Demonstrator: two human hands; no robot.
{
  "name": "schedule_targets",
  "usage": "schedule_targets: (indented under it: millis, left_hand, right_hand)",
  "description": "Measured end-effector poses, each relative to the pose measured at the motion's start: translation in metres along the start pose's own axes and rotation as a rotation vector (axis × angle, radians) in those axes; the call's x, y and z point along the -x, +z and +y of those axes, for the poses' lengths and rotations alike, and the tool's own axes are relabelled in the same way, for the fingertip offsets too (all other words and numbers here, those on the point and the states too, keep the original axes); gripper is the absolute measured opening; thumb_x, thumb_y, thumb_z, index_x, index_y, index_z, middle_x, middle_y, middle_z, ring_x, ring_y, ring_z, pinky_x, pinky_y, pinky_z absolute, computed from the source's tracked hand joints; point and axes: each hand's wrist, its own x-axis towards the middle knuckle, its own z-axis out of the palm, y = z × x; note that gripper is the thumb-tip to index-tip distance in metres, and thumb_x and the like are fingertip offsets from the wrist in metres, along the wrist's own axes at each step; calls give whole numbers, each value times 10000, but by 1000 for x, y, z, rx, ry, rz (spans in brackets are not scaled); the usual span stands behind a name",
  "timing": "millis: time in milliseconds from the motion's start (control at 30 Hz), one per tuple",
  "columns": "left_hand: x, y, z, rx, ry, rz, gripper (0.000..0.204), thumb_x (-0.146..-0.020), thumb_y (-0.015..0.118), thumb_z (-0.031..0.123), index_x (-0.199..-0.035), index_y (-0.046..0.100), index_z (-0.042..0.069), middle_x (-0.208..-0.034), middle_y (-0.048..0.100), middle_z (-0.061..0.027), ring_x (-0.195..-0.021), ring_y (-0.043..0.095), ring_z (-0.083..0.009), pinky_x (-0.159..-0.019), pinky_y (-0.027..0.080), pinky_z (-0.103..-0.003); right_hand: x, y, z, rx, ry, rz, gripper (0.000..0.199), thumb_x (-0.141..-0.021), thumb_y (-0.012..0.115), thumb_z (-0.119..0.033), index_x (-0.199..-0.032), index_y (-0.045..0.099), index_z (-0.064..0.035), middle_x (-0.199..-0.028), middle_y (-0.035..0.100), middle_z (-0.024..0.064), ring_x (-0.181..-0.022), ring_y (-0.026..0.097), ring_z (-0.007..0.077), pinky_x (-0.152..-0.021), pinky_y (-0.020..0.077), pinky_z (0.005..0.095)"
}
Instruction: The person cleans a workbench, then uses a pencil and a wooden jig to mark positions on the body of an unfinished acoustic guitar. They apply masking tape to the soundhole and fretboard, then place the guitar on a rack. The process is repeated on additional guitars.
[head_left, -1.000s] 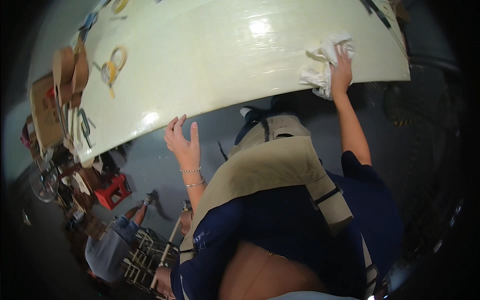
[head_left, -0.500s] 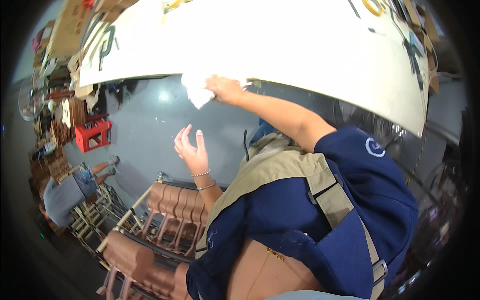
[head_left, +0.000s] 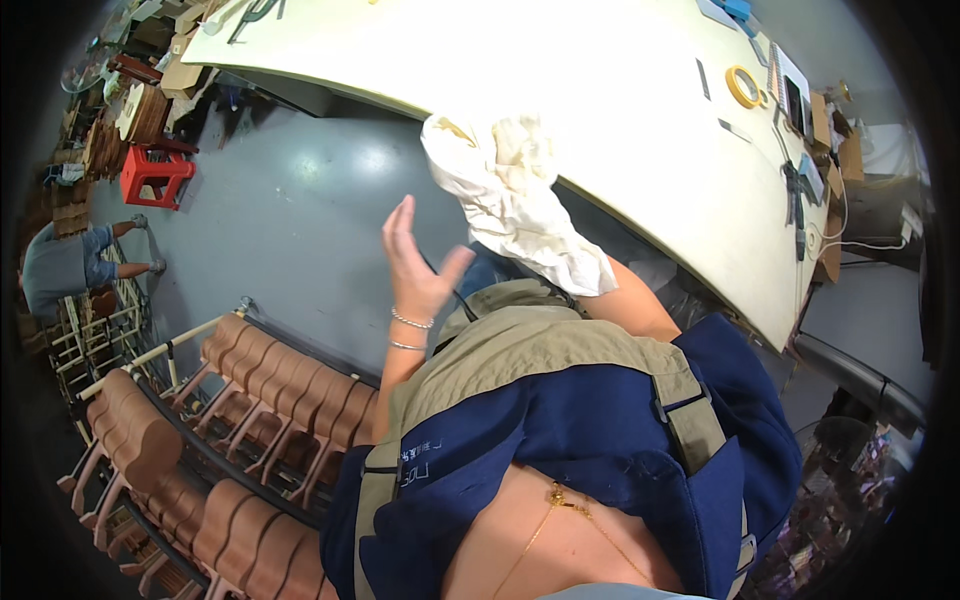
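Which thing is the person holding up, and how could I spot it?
Find the big pale table that curves across the top. At its near edge, in the middle, hangs a crumpled white cloth, draped over the right hand so the hand is hidden. It is the only soft, wrinkled thing there; the empty left hand is raised beside it.

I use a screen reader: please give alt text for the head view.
The right hand, hidden under a white cloth, presses it on the cream table edge. The left hand is raised, open and empty, above the grey floor.

left hand (head_left: 415, 262) — raised, fingers spread, palm open | right hand — hidden, forearm (head_left: 630, 305) bent inward
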Motion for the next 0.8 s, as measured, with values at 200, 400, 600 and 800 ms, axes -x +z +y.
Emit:
schedule_targets:
  millis: [200,400,600,800]
  left_hand:
    - [104,122,2,81,-105,-60,907,-724,768,303,-1418,242,51,-1403,326,-168,-1239,368,-364,-1009,373,-429]
    - [216,197,-4,846,-1025,246,268,-770,644,23,-1034,609,-7,-969,651,-57,-865,628,-169,-755,507,-300]
    - [305,277,-41,565,-969,-116,400,-733,735,206,-1050,596,5,-946,632,-198,-883,630,-305,-748,500,-349]
    - [314,269,-80,621,-905,-25,379,-808,693,94,-1164,567,58,-1133,488,-96,-919,594,-187,-823,495,-284]
  right_hand:
    - [74,-28,52,217,296,634,388,-951,515,-264,-1217,484,16,-1081,601,84,-905,609,151,-767,501,285]
    - [188,-90,67,401,590,511,494,-912,569,-367,-1281,431,-70,-1159,566,54,-1021,555,148,-862,462,302]
    - [239,-194,94,532,702,667,478,-809,684,-129,-1242,496,-50,-1099,616,88,-950,626,176,-788,530,300]
    - [236,-373,34,1374,185,1085,318,-824,540,-3,-1140,552,34,-1051,629,157,-967,615,284,-849,488,348]
